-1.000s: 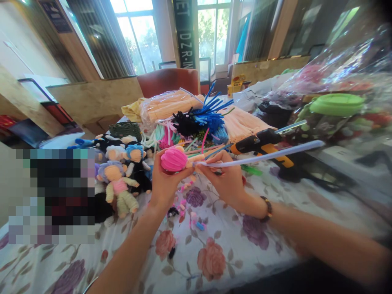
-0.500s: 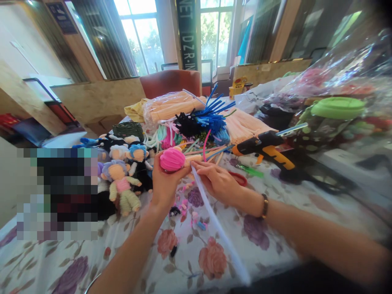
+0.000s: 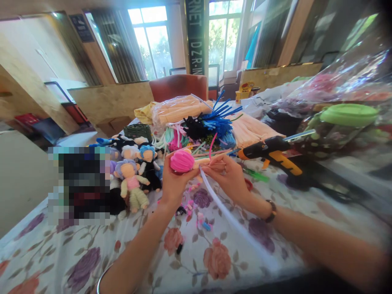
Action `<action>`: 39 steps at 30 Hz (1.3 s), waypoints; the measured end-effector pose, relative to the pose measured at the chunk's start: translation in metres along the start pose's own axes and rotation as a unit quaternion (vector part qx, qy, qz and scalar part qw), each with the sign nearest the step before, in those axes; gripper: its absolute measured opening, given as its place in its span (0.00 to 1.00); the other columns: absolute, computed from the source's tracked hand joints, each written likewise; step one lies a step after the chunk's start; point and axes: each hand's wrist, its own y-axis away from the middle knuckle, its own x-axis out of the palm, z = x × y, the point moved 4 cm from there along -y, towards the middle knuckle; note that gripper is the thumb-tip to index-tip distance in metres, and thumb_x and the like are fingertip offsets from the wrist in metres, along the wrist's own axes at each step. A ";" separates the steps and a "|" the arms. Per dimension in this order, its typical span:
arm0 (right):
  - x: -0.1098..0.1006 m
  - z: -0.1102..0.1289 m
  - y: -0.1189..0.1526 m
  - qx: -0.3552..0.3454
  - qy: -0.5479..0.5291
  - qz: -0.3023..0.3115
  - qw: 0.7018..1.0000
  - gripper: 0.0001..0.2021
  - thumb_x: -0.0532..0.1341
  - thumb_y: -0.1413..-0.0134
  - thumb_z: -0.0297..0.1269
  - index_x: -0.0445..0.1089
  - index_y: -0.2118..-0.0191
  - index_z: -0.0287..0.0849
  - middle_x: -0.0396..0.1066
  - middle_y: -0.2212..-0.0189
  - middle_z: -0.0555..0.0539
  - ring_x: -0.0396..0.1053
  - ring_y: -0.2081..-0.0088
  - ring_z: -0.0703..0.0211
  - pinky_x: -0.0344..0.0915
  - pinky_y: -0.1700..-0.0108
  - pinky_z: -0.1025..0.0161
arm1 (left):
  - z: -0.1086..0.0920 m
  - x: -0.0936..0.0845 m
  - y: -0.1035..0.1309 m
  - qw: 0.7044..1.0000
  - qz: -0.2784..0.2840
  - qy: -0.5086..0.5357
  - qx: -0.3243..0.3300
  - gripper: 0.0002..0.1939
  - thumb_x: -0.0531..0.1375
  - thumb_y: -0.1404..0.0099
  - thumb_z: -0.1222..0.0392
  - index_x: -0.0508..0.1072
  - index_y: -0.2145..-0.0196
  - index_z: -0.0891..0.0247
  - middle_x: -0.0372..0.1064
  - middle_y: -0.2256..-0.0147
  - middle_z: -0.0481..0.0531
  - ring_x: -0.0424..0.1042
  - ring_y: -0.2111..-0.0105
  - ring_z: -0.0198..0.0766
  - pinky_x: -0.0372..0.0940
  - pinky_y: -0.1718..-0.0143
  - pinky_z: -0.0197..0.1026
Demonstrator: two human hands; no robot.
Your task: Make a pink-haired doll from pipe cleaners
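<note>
Holding, left hand [image 3: 177, 179]: one unfinished pink-haired doll [image 3: 181, 162], head lying sideways, rounded pink hair uppermost, peach body pointing right. Fingers and thumb wrapped about the head and neck, clamped; a silver bangle [image 3: 99, 281] at the wrist.

Right hand [image 3: 228, 179]: just right of the doll's head, thumb and fingers pinched together on the peach body; whether they also grip the pale strip cannot be told. Dark bracelet [image 3: 271, 211] at the wrist.

Pale fuzzy strip [image 3: 225, 210], one: starting at the doll's body, between the hands, its free length slanting down to the right, blurred at the far end.

Left of the doll: a group of finished dolls [image 3: 131, 183], close together; foremost, one with lilac hair, pink top and pale green limbs. A pixelated patch covers what lies farther left.

Beyond the doll: bundled fuzzy stems [image 3: 219, 120] in blue, black, pink and mint; a clear-wrapped peach bundle [image 3: 180, 109]; a dark green woven basket [image 3: 137, 131]; a red-brown chair [image 3: 179, 86] at the back.

Right of the doll: a black and orange glue gun [image 3: 269, 153], clear stick protruding; farther off, a green-lidded container [image 3: 349, 115].

Nearer than the doll: small pink and blue scraps [image 3: 204, 223] on a flowered tablecloth [image 3: 147, 253].
</note>
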 end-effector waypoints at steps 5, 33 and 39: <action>0.003 -0.010 -0.005 0.068 -0.129 0.009 0.989 0.15 0.70 0.60 0.43 0.65 0.72 0.42 0.71 0.77 0.53 0.70 0.74 0.64 0.66 0.71 0.67 | -0.003 0.004 0.003 0.999 0.034 -0.021 0.036 0.33 0.72 0.62 0.67 0.67 0.57 0.59 0.70 0.62 0.46 0.71 0.62 0.36 0.65 0.59 0.37; -0.002 0.012 -0.003 -0.043 0.099 0.121 0.987 0.10 0.60 0.45 0.42 0.76 0.65 0.44 0.77 0.66 0.50 0.73 0.67 0.58 0.68 0.65 0.64 | -0.007 0.009 0.008 0.993 0.118 0.030 -0.002 0.39 0.68 0.58 0.70 0.65 0.47 0.58 0.69 0.52 0.50 0.70 0.55 0.38 0.64 0.51 0.40; -0.003 0.015 -0.002 -0.077 0.137 0.105 0.982 0.10 0.59 0.44 0.41 0.76 0.67 0.44 0.77 0.65 0.49 0.72 0.69 0.59 0.68 0.68 0.64 | -0.002 0.006 0.006 0.990 0.120 0.046 -0.050 0.48 0.70 0.59 0.68 0.59 0.40 0.58 0.70 0.54 0.49 0.70 0.55 0.38 0.64 0.51 0.41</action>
